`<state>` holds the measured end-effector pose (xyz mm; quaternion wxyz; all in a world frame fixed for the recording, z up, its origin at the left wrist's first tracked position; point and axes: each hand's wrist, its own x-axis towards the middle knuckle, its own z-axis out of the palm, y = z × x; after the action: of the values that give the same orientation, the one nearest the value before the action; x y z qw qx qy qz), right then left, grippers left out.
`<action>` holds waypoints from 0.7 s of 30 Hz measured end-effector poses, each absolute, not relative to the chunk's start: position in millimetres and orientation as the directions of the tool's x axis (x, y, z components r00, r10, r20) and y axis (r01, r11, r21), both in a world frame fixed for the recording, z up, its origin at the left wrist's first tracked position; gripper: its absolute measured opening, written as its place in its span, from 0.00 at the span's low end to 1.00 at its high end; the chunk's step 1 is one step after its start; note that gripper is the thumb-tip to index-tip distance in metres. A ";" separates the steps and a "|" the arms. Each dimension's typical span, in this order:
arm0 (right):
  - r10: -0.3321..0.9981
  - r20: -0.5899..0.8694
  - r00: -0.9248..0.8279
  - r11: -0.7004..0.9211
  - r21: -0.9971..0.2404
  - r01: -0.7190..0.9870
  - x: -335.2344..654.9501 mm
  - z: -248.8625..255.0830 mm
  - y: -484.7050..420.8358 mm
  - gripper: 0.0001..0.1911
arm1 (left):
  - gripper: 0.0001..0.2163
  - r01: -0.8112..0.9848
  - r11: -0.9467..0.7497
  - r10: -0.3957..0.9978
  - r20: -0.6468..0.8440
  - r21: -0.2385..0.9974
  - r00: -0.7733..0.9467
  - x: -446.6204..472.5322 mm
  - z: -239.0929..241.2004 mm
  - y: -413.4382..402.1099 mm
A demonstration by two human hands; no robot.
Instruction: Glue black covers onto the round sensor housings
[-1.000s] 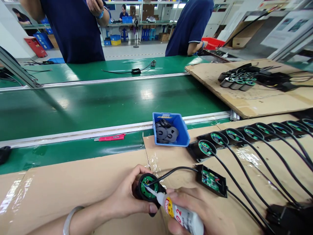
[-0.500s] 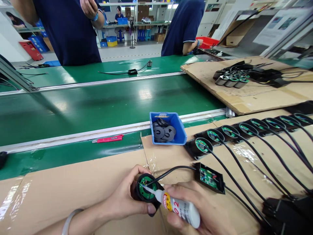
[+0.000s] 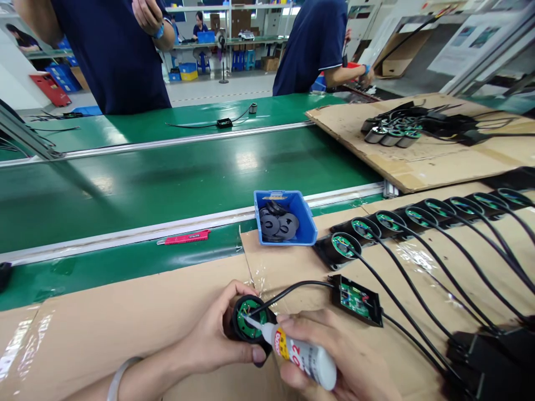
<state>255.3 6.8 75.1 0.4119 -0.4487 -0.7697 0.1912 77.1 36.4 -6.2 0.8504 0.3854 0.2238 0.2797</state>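
My left hand [image 3: 221,328] is wrapped around a round black housing [image 3: 259,356] and tilts its open end toward me. Inside the housing sits a green circuit board [image 3: 252,329] with thin wires. In my right hand [image 3: 330,351] is a small white glue bottle [image 3: 305,356] with a yellow and red label. Its narrow nozzle points into the housing, and the tip is at the board; whether it touches I cannot tell. A black cable [image 3: 292,288] runs from the housing to an open black box [image 3: 359,301] holding another green board.
A blue bin [image 3: 307,228] holds flat black discs. Left of it lies a red utility knife [image 3: 186,238]. Several similar housings [image 3: 346,248] with cables stand in a row at right. Cardboard [image 3: 401,167] bears metal cylinders. Two people [image 3: 112,55] stand across the green bench [image 3: 167,184].
My hands keep nearly the same pose, the nozzle still at the board. The view has shifted slightly. Across the bench, the right-hand person's arm has reached farther right.
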 end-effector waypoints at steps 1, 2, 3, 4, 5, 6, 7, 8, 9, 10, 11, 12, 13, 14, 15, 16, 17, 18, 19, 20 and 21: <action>0.837 0.497 -0.229 0.534 -0.653 0.537 252.9 73.1 7.5 0.12 | 0.28 -0.303 0.548 0.648 -0.166 0.780 0.744 77.3 -5.9 36.6; 0.810 0.564 -0.162 0.555 -0.645 0.526 251.1 71.6 8.1 0.11 | 0.29 -0.304 0.549 0.646 -0.166 0.778 0.745 77.3 -5.7 36.8; 0.795 0.588 -0.147 0.566 -0.634 0.527 250.3 70.8 8.6 0.12 | 0.29 -0.305 0.548 0.648 -0.164 0.779 0.744 77.3 -5.5 36.8; 0.794 0.592 -0.140 0.566 -0.636 0.525 250.6 71.0 8.8 0.12 | 0.29 -0.306 0.546 0.647 -0.161 0.780 0.745 77.2 -5.4 36.8; 0.804 0.570 -0.168 0.564 -0.644 0.517 252.2 72.0 8.8 0.11 | 0.28 -0.310 0.546 0.648 -0.157 0.779 0.746 77.1 -5.5 36.7; 0.828 0.510 -0.232 0.548 -0.652 0.524 254.6 73.8 8.5 0.12 | 0.28 -0.312 0.547 0.649 -0.158 0.777 0.744 77.1 -5.7 36.5; 0.839 0.476 -0.265 0.539 -0.658 0.525 257.7 75.8 8.0 0.13 | 0.28 -0.314 0.547 0.649 -0.157 0.776 0.744 77.2 -6.0 36.4; 0.845 0.448 -0.293 0.533 -0.658 0.531 260.9 77.8 7.3 0.15 | 0.28 -0.310 0.548 0.647 -0.159 0.777 0.746 77.3 -6.5 36.2; 0.846 0.437 -0.305 0.532 -0.654 0.538 263.9 79.4 6.5 0.16 | 0.29 -0.307 0.548 0.647 -0.161 0.778 0.746 77.5 -6.9 36.1; 0.843 0.444 -0.303 0.536 -0.648 0.541 266.2 80.5 5.7 0.17 | 0.29 -0.306 0.544 0.649 -0.161 0.781 0.743 77.7 -7.3 36.1; 0.844 0.443 -0.303 0.535 -0.646 0.545 267.8 80.9 5.2 0.18 | 0.29 -0.305 0.538 0.653 -0.160 0.786 0.740 78.0 -7.4 36.1; 0.849 0.433 -0.303 0.527 -0.651 0.546 268.5 80.9 4.8 0.18 | 0.29 -0.300 0.537 0.653 -0.163 0.788 0.740 78.2 -7.2 36.2; 0.856 0.420 -0.301 0.516 -0.667 0.538 268.3 80.6 4.8 0.19 | 0.29 -0.297 0.541 0.651 -0.167 0.787 0.741 78.5 -6.8 36.4; 0.863 0.403 -0.306 0.506 -0.685 0.525 267.3 80.1 5.1 0.19 | 0.29 -0.292 0.550 0.644 -0.175 0.782 0.744 78.6 -6.1 36.6; 0.869 0.386 -0.309 0.494 -0.703 0.511 265.9 79.6 5.6 0.19 | 0.28 -0.288 0.556 0.637 -0.177 0.779 0.750 78.7 -5.3 36.9; 0.874 0.375 -0.310 0.485 -0.719 0.498 264.2 79.2 6.2 0.18 | 0.28 -0.283 0.559 0.630 -0.178 0.780 0.756 78.6 -4.6 37.1; 0.875 0.375 -0.306 0.482 -0.730 0.484 262.6 79.0 6.8 0.17 | 0.28 -0.280 0.556 0.630 -0.176 0.783 0.757 78.4 -4.0 37.3; 0.872 0.387 -0.301 0.489 -0.731 0.476 261.4 78.8 7.1 0.15 | 0.28 -0.282 0.548 0.633 -0.171 0.787 0.755 78.1 -3.7 37.3; 0.873 0.392 -0.290 0.487 -0.736 0.470 261.0 78.7 7.1 0.15 | 0.28 -0.283 0.543 0.635 -0.167 0.791 0.754 77.6 -3.7 37.0; 0.877 0.392 -0.279 0.481 -0.742 0.467 261.4 78.4 6.7 0.14 | 0.29 -0.283 0.543 0.635 -0.166 0.791 0.755 77.1 -4.0 36.6; 0.882 0.391 -0.263 0.471 -0.749 0.466 262.9 78.0 6.1 0.13 | 0.29 -0.283 0.544 0.635 -0.167 0.790 0.755 76.4 -4.6 35.9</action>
<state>262.9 6.1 78.0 0.4102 -0.4474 -0.7531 0.2538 76.4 35.9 -4.6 0.8498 0.3939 0.2233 0.2699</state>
